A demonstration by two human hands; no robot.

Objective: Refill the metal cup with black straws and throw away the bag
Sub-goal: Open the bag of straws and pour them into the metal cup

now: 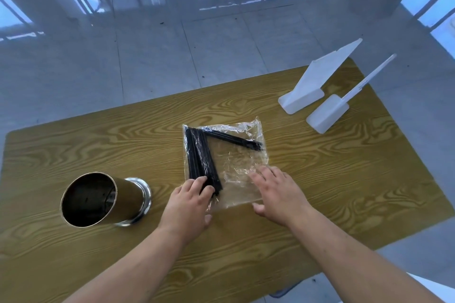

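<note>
A clear plastic bag [242,162] lies flat on the wooden table [98,135], with black straws [199,155] inside it; most are bundled along its left side and a few lie across the top. My left hand [189,202] curls its fingers over the near ends of the straw bundle at the bag's near left corner. My right hand [275,192] rests flat, fingers apart, on the bag's near right part. The metal cup [98,200] stands to the left of both hands, open top up, with nothing visible inside.
Two white plastic dustpan-like pieces [312,86] [330,112] lie at the table's far right corner. Tiled floor and window bars lie beyond the table's far edge. A white object [433,288] shows at the bottom right.
</note>
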